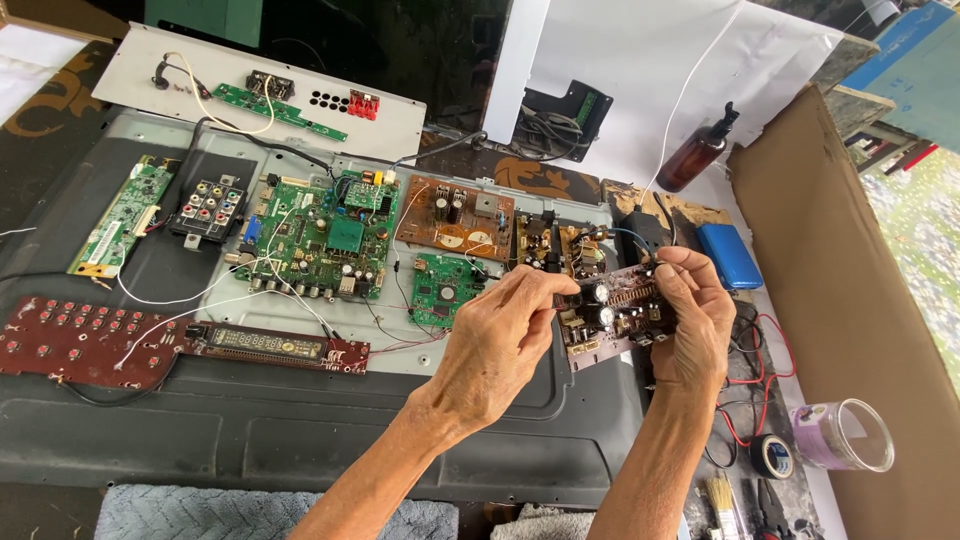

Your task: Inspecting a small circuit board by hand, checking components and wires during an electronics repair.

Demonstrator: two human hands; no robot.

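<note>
surroundings: a grey metal back panel [300, 430] is lying across the worktop and carrying most of the parts. a large green circuit board [320, 240] is sitting near its middle, with a small green board [442, 288] just to its right and a brown board with round coils [455, 218] above that. a long dark red button board [75, 340] is lying at the left, joined to a narrow display strip [265, 345]. a slim green board [122, 215] and a black block of coloured sockets [208, 208] are resting at the upper left. to the right, a blue flat pack [730, 255], a brown pump bottle [698, 152], a roll of black tape [773, 455], a clear plastic jar [848, 435] and a brush [722, 500] are lying near red and black wires [745, 385]. nothing is standing between the hands and the held board.

grip: the left hand [495, 345] is pinching the left edge of a brown component board [610, 315], fingers pressed together on it. the right hand [695, 310] is clamping the board's right edge, thumb in front and fingers curling over the top.

held item: the brown component board is being held above the panel's right end, tilted, with cylindrical capacitors and dark parts crowding its face. thin wires are running from its top edge.
</note>
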